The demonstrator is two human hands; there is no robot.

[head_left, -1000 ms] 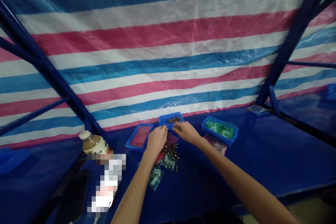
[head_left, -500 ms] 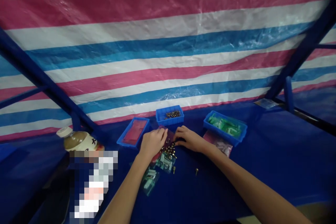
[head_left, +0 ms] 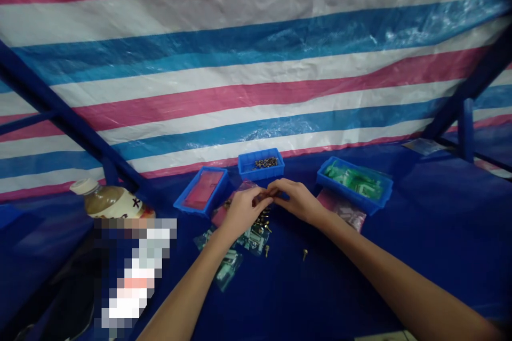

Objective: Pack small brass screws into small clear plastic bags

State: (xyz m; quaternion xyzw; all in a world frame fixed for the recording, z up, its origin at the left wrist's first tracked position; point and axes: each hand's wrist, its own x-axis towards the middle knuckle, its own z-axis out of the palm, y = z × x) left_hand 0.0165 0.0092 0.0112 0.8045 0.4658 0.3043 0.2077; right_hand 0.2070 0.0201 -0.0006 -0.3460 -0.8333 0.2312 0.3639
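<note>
My left hand [head_left: 245, 210] and my right hand [head_left: 295, 200] meet with their fingertips together, both closed in a pinch. What they hold between them is too small and hidden to make out. Just behind and beside my left hand lies a pink plastic bag [head_left: 221, 217]. Below the fingers is a small heap of brass-coloured screw-like pieces [head_left: 264, 217], partly covered by my left hand. Clear bags with pale parts lie nearer to me, one bag [head_left: 256, 240] by the heap and another bag [head_left: 229, 270] beside my left forearm. Two loose brass pieces, one piece [head_left: 305, 254] farther right, rest on the blue surface.
Along the back stand a blue tray [head_left: 178, 205] of pink bags, a blue tray [head_left: 262, 173] of small metal pieces and a blue tray [head_left: 384, 202] of green bags. Another pink bag [head_left: 351, 215] lies under the right tray. A bottle [head_left: 108, 200] stands at left.
My hands, apart over the heap before, have come together at the fingertips. My left hand has turned inward. The view has tilted down slightly.
</note>
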